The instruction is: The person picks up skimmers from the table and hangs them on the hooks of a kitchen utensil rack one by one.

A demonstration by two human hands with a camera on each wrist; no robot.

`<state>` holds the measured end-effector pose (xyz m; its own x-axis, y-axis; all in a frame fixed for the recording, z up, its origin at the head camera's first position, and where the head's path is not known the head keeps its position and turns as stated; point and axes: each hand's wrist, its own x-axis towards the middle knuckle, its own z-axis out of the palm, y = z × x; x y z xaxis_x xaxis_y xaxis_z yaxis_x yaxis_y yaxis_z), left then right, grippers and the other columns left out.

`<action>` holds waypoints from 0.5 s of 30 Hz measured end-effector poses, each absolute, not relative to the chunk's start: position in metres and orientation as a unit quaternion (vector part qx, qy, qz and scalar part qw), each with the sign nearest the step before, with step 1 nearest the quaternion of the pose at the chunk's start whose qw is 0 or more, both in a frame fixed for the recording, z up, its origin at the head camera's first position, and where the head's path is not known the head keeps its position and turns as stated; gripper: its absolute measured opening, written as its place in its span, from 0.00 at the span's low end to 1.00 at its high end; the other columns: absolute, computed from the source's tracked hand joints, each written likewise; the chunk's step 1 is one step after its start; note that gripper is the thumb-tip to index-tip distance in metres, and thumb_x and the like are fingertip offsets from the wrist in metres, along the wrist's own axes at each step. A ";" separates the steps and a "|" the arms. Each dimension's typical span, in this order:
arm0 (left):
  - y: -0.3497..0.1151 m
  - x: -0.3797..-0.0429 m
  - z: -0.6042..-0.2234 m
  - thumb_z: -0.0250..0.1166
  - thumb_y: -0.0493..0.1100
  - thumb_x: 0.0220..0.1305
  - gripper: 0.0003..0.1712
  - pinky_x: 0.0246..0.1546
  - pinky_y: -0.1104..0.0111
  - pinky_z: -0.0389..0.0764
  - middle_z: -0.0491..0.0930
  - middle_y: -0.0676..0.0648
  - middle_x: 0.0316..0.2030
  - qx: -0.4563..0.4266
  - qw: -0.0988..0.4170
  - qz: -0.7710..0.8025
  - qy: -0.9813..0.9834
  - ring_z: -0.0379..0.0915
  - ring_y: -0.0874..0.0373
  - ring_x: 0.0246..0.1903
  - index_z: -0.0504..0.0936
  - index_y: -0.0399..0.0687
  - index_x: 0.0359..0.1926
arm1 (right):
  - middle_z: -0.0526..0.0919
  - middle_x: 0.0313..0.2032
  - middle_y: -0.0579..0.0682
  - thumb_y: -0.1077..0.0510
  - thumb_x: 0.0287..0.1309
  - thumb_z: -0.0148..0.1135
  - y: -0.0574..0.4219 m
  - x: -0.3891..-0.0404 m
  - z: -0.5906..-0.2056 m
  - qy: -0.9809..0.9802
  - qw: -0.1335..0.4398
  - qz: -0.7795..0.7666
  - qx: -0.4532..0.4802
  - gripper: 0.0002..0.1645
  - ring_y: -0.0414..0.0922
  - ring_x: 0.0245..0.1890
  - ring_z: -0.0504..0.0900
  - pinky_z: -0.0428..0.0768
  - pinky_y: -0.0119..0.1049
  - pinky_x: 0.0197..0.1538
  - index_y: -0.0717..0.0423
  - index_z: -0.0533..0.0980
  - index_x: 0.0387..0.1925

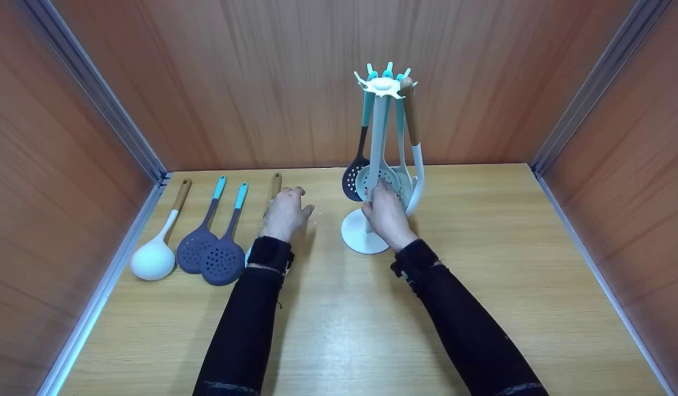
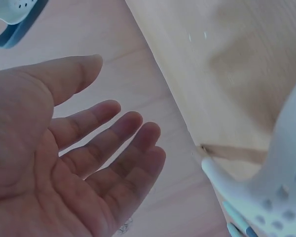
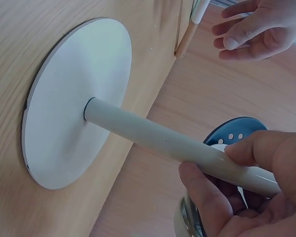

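Observation:
My right hand (image 1: 388,212) grips the white pole (image 3: 138,131) of a utensil stand, fingers and thumb curled round it above the round base (image 1: 360,234). Several utensils hang from the stand's hooked top (image 1: 384,85), among them a dark slotted skimmer (image 1: 354,179) and one with a brown handle (image 1: 410,115). My left hand (image 1: 286,214) is held over the table with its fingers relaxed and nothing in its palm, as the left wrist view shows. Close by it lies a utensil with a wooden handle (image 1: 276,184), mostly hidden by that hand and forearm. A pale perforated head (image 2: 286,192) shows beside the hand.
On the left of the table (image 1: 339,319) lie a white ladle (image 1: 153,258) with a wooden handle and two dark perforated turners (image 1: 196,247) with turquoise handles, their heads overlapping in this view. Wood-grain panels (image 1: 273,82) enclose the table at the back and both sides.

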<state>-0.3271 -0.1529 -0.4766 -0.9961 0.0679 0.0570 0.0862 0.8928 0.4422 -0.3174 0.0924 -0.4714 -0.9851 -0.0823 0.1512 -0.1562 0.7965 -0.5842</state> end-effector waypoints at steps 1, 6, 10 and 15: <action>-0.155 -0.328 -0.476 0.71 0.46 0.85 0.30 0.73 0.40 0.88 0.86 0.27 0.70 -0.035 0.015 -0.225 -0.974 0.86 0.31 0.71 0.82 0.33 0.77 | 0.86 0.64 0.67 0.66 0.81 0.65 0.092 -0.317 -0.471 -0.946 0.057 0.312 0.061 0.28 0.61 0.67 0.88 0.89 0.55 0.75 0.70 0.73 0.76; -0.164 -0.330 -0.474 0.69 0.46 0.86 0.31 0.72 0.37 0.88 0.84 0.29 0.74 -0.015 -0.005 -0.216 -0.976 0.84 0.31 0.73 0.79 0.35 0.79 | 0.85 0.64 0.65 0.66 0.81 0.65 0.091 -0.318 -0.471 -0.947 0.052 0.313 0.053 0.28 0.60 0.67 0.88 0.88 0.54 0.76 0.68 0.73 0.76; -0.170 -0.330 -0.472 0.69 0.46 0.87 0.30 0.69 0.36 0.91 0.83 0.30 0.75 -0.006 -0.010 -0.201 -0.980 0.84 0.29 0.72 0.79 0.36 0.80 | 0.85 0.64 0.65 0.65 0.81 0.65 0.091 -0.319 -0.472 -0.948 0.055 0.311 0.050 0.27 0.60 0.67 0.88 0.89 0.54 0.75 0.69 0.73 0.75; -0.176 -0.334 -0.470 0.69 0.46 0.87 0.30 0.64 0.37 0.93 0.85 0.29 0.72 0.000 -0.014 -0.171 -0.985 0.88 0.28 0.68 0.79 0.33 0.79 | 0.85 0.64 0.66 0.66 0.81 0.65 0.091 -0.319 -0.472 -0.946 0.060 0.313 0.051 0.28 0.60 0.67 0.88 0.89 0.54 0.75 0.69 0.73 0.75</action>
<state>-0.3340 -0.1758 -0.4698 -0.9996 0.0041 -0.0267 -0.0052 0.9412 0.3379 -0.3186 0.0912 -0.4719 -0.9878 -0.0585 0.1446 -0.1332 0.7986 -0.5870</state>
